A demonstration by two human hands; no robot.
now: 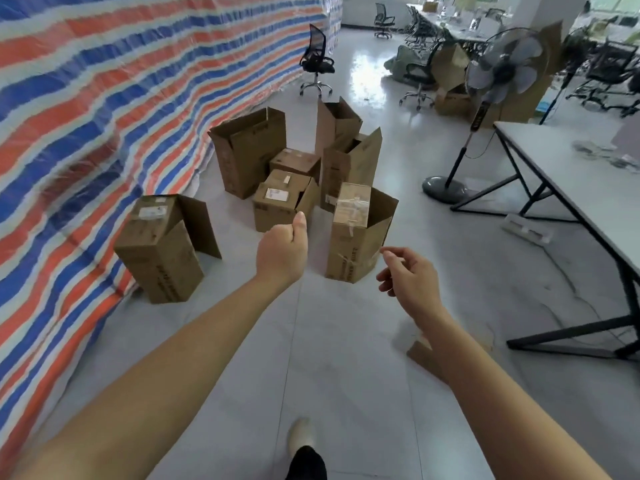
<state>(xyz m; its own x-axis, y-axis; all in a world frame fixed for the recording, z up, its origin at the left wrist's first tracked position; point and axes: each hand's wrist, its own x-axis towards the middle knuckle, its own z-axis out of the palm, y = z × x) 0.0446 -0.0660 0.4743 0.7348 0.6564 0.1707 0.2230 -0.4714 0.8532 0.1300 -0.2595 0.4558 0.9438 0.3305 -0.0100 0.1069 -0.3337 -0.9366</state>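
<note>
Head view: left grip (282, 251) curled empty, right grip (408, 277) loosely spread, near taped box (349, 233).

left hand (281, 252) — fingers curled out of sight | flat cardboard (423, 355) — half hidden behind right forearm (460, 358) | box label (276, 194) print too small to read

Cardboard boxes (162, 251) printed and labelled, nothing legible

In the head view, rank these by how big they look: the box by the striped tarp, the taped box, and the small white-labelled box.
1. box by the tarp
2. taped box, only slightly smaller-looking, so this order is unsure
3. labelled box, clearly smallest, though it sits farther back
</note>
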